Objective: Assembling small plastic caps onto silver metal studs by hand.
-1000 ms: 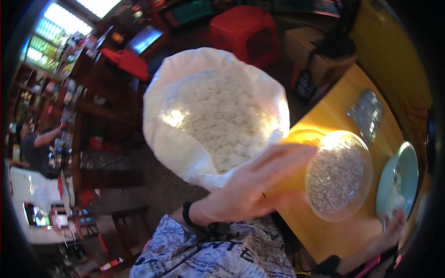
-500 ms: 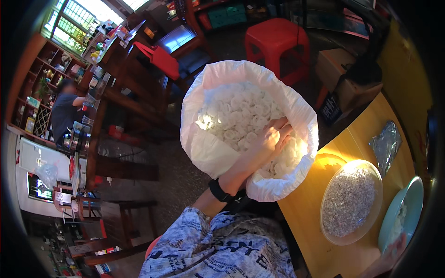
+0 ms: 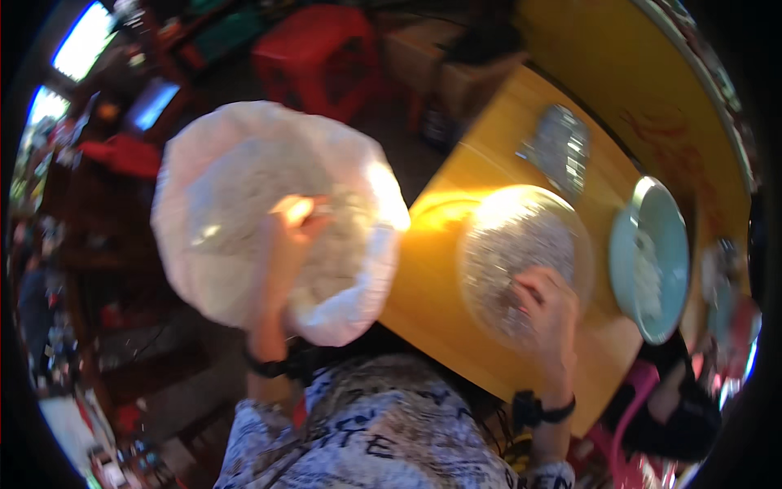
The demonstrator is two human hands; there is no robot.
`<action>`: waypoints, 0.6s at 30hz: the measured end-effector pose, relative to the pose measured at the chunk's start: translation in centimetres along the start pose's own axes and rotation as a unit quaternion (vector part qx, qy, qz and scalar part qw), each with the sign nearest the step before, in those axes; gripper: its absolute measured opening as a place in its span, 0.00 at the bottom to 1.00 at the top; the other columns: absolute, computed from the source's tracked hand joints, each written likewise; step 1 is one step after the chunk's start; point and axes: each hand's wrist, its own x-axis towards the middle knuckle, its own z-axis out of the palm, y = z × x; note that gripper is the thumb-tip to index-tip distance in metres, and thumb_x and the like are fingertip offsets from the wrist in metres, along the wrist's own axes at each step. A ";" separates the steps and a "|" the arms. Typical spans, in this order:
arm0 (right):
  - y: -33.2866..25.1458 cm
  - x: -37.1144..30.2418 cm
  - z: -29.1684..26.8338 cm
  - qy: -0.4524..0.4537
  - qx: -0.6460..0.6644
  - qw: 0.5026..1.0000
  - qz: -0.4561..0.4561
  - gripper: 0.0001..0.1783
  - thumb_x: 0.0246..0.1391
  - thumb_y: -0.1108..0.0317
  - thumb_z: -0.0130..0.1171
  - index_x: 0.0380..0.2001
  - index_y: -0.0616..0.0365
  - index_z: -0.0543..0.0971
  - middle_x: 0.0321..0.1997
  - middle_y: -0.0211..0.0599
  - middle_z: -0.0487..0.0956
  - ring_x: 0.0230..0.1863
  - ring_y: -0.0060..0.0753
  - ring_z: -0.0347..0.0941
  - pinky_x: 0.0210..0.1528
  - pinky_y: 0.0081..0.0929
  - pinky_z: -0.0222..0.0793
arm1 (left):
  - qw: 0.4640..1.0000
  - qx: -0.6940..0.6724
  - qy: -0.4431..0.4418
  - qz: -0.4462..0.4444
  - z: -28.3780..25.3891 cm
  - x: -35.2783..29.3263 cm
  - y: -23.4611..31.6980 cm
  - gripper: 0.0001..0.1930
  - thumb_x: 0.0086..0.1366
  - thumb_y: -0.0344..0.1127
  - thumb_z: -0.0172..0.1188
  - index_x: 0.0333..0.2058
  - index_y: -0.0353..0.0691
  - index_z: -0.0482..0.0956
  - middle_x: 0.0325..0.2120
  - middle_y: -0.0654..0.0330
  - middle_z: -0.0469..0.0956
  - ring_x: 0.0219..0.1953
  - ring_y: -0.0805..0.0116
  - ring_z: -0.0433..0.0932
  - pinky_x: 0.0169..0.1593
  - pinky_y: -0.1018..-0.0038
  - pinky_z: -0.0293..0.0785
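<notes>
At the mouth of a white bag (image 3: 208,297) of blurred pale pieces (image 3: 338,257), the left hand (image 3: 287,236) had its fingers partly curled; whether they held anything could not be told. On the yellow table (image 3: 428,306), the right hand (image 3: 554,314) had its fingertips drawn close together at a round dish (image 3: 583,248) of small, glittering clear pieces (image 3: 521,244); its hold was too blurred to make out. A light-blue bowl (image 3: 672,253) stood just right of the dish.

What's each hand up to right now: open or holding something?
Left hand: fingers curled at the white bag; too blurred to tell if holding.
Right hand: fingers bent at the clear pieces; hold can't be told.
</notes>
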 end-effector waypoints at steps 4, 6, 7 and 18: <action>-0.8 -0.3 -1.0 0.062 -0.079 0.994 -0.039 0.06 0.45 0.75 0.63 0.30 0.58 0.80 0.38 0.36 0.77 0.32 0.31 0.73 0.30 0.21 0.72 | 0.993 -0.076 0.057 -0.070 -2.9 -1.4 2.8 0.15 0.58 0.25 0.58 0.45 0.35 0.76 0.28 0.62 0.76 0.27 0.78 0.71 0.35 0.82 0.69; -0.4 -0.5 -1.4 0.074 -0.030 0.997 0.007 0.06 0.45 0.74 0.63 0.30 0.59 0.79 0.36 0.35 0.78 0.31 0.29 0.73 0.29 0.20 0.71 | 0.985 -0.129 0.071 -0.090 -4.1 -2.0 6.8 0.13 0.57 0.21 0.57 0.42 0.35 0.78 0.39 0.56 0.78 0.34 0.73 0.76 0.37 0.79 0.72; -0.1 -0.6 -1.5 0.075 0.039 0.996 0.037 0.06 0.46 0.74 0.64 0.30 0.59 0.79 0.35 0.35 0.78 0.30 0.26 0.73 0.29 0.19 0.70 | 0.967 -0.216 0.089 -0.104 -4.3 -2.7 9.9 0.13 0.56 0.20 0.58 0.41 0.35 0.78 0.38 0.56 0.78 0.34 0.73 0.76 0.37 0.79 0.72; -0.5 -1.2 -2.3 0.052 0.129 0.988 0.072 0.06 0.48 0.76 0.62 0.33 0.63 0.81 0.27 0.32 0.79 0.26 0.17 0.71 0.29 0.17 0.67 | 0.869 -0.398 -0.291 -0.051 7.4 -4.2 16.3 0.07 0.57 0.25 0.60 0.36 0.37 0.79 0.26 0.64 0.75 0.26 0.80 0.72 0.30 0.83 0.69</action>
